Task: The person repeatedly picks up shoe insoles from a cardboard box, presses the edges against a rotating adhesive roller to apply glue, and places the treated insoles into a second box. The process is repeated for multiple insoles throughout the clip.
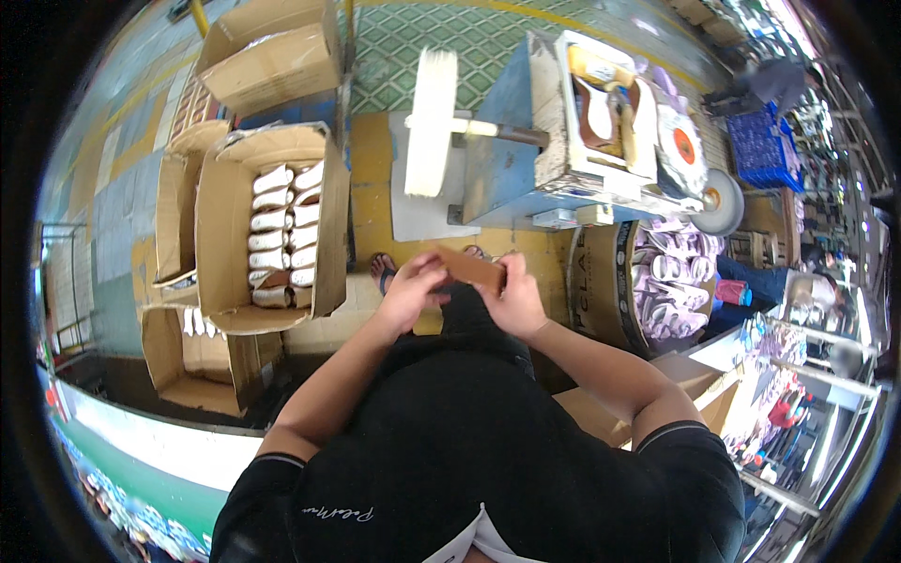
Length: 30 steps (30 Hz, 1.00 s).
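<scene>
Between my two hands, in front of my waist, is a brown piece point(471, 270) that looks like a shoe sole seen from its side. My right hand point(516, 298) grips its right end with thumb and fingers. At its left end are the curled fingers of my left hand point(415, 293), which also holds it. Beyond the hands, a wide white buffing wheel point(431, 122) sits on a shaft out of a blue machine point(502, 141). The sole is apart from the wheel.
Left, a cardboard carton point(225, 235) holds rows of white and brown soles; more cartons stand around it. A tray point(566, 103) with soles tops the machine. Right are an orange-centred wheel point(688, 146), a carton of lilac footwear point(596, 281) and a blue crate point(765, 150).
</scene>
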Tool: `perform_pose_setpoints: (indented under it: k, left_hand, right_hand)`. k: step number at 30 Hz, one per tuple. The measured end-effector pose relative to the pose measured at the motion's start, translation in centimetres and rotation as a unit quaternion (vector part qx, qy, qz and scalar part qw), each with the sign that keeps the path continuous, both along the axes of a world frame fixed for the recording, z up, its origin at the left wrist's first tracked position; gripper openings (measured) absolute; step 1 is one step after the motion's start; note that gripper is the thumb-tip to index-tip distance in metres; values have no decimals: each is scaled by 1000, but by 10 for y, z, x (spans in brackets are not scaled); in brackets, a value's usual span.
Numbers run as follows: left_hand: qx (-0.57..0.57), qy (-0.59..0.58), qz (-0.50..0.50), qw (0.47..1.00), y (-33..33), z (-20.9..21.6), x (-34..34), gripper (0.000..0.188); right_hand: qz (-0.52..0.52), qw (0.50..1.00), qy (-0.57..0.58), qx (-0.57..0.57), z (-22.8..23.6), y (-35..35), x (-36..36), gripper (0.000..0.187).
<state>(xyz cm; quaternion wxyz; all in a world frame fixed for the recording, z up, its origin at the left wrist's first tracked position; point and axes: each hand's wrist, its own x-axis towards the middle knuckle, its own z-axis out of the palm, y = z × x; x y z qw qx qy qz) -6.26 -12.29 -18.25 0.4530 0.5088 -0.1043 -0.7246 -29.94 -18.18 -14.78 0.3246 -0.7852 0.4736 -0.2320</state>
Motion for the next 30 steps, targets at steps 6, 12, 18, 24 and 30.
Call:
perform_pose_setpoints:
  k: [6, 12, 18, 24, 30]
  left_hand:
    - [-10, 204, 87, 975, 55, 7, 3, 42]
    - [-59, 181, 135, 972, 69, 19, 50, 45]
    - [-81, 224, 46, 970, 113, 74, 72, 63]
    - [-102, 287, 61, 951, 126, 95, 54, 69]
    - [-146, 260, 111, 948, 123, 96, 64, 62]
  right_hand:
    - [272, 956, 98, 39, 34, 40, 24, 77]
    - [385, 918, 92, -24, 101, -11, 33, 61]
    - [-176, 938, 140, -265, 170, -165, 9, 55]
    - [-236, 909, 330, -91, 179, -236, 6, 90]
    - [-280, 924, 142, -217, 161, -206, 11, 57]
